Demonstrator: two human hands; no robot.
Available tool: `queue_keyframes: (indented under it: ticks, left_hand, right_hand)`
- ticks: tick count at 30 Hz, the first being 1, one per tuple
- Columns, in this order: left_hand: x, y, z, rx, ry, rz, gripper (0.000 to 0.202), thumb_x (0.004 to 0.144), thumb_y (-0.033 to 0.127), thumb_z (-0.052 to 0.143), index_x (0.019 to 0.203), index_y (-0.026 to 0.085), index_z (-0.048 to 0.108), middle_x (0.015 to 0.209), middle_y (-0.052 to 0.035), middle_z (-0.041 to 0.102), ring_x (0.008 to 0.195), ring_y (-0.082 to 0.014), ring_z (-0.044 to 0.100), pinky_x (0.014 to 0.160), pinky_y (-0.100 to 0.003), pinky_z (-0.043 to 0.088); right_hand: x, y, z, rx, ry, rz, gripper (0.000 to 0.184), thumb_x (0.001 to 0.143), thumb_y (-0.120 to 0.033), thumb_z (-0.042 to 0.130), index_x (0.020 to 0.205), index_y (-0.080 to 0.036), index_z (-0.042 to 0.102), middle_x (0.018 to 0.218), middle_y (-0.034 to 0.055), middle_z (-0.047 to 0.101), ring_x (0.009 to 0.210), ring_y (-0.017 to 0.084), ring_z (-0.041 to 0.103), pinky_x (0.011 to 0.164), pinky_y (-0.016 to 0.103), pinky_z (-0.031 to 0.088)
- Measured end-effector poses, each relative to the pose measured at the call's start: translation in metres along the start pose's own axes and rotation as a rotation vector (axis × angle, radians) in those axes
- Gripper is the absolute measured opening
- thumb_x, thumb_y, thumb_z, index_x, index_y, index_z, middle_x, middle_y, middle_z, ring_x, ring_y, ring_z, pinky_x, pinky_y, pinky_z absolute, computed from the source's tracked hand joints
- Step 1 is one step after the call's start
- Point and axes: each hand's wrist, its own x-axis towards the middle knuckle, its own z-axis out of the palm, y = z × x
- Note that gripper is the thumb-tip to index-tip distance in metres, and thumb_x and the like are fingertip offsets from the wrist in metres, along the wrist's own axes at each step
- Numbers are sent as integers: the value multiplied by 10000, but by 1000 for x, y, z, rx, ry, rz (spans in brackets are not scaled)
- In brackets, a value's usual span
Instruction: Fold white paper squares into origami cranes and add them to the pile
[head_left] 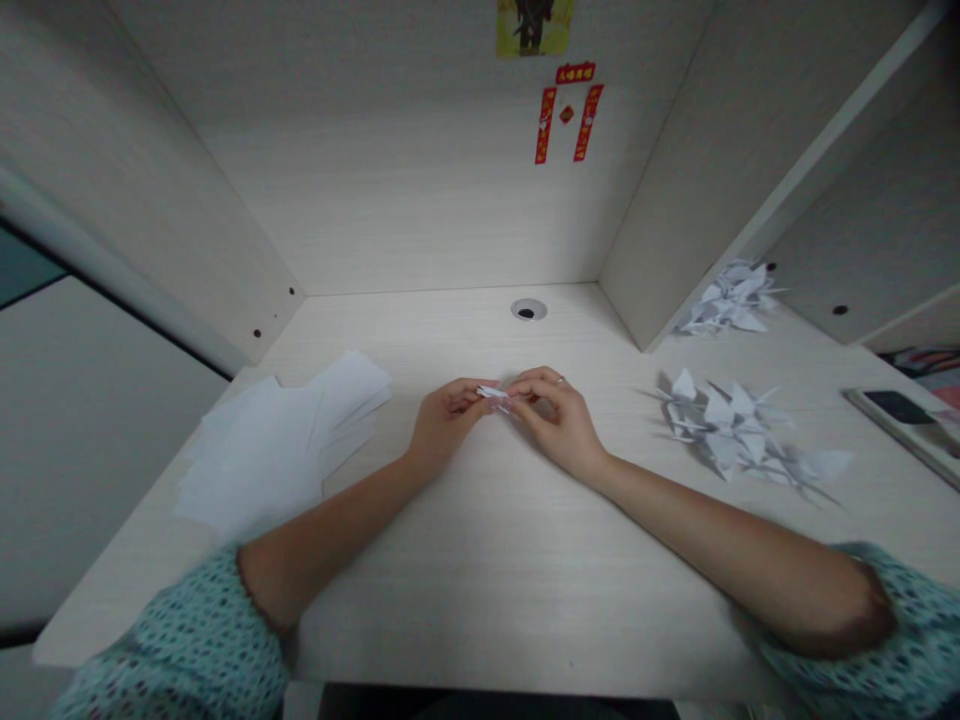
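A small folded piece of white paper (492, 392) is pinched between my two hands above the middle of the desk (480, 560). My left hand (448, 418) grips its left side with thumb and fingers pressed together. On the other side my right hand (559, 412), with a ring on one finger, pinches the right end. The fingertips cover much of the paper, so its exact folded shape is hard to make out.
Loose white paper sheets (262, 450) lie spread at the left. Folded paper cranes (731, 420) are heaped at the right, with another pile of cranes (731, 295) behind by the partition (675, 230). A phone (911, 425) rests at the far right. A cable hole (529, 310) sits near the back panel.
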Motion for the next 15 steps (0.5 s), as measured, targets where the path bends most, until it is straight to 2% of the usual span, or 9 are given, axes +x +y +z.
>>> queue_keyframes:
  ticks: [2, 6, 8, 10, 13, 15]
  left_hand:
    - [-1, 1, 0, 59, -17, 1, 421, 680, 375, 742, 1050, 186, 668, 822, -31, 724, 764, -157, 665, 742, -272, 492]
    - [-2, 1, 1, 231, -29, 56, 638, 573, 384, 819, 1156, 218, 619, 858, -26, 714, 790, -164, 661, 725, -269, 482]
    - [-3, 2, 2, 278, -7, 96, 589, 596, 408, 804, 1131, 224, 638, 870, -24, 710, 796, -158, 656, 729, -268, 475]
    - [-4, 2, 2, 300, 36, 139, 484, 643, 410, 774, 1081, 233, 668, 889, -21, 710, 802, -149, 650, 739, -266, 474]
    - [-5, 4, 2, 325, 70, 213, 326, 685, 370, 751, 983, 246, 709, 917, -17, 711, 819, -141, 643, 740, -257, 478]
    - [-6, 5, 1, 330, 74, 248, 259, 696, 343, 745, 936, 250, 721, 922, -16, 714, 829, -142, 642, 737, -254, 480]
  right_hand:
    - [1, -1, 1, 60, 26, 39, 166, 778, -369, 664, 802, -208, 690, 789, 49, 678, 743, 178, 605, 702, 314, 473]
    - [-1, -2, 5, 347, 7, 172, 176, 779, -370, 660, 833, -206, 632, 757, 17, 682, 685, 154, 615, 661, 280, 465]
    - [-2, -2, 6, 455, -65, 203, 179, 807, -370, 628, 882, -214, 587, 715, 0, 676, 660, 150, 619, 645, 272, 461]
    - [-4, -1, 6, 473, -164, 199, 171, 843, -363, 584, 922, -214, 557, 684, -10, 665, 634, 142, 608, 629, 263, 449]
    - [-5, 3, 5, 371, -238, 154, 164, 867, -356, 551, 939, -208, 554, 695, -7, 657, 613, 132, 578, 590, 248, 422]
    - [-5, 5, 5, 322, -230, 119, 160, 868, -344, 553, 951, -208, 570, 779, 11, 670, 700, 145, 599, 635, 256, 439]
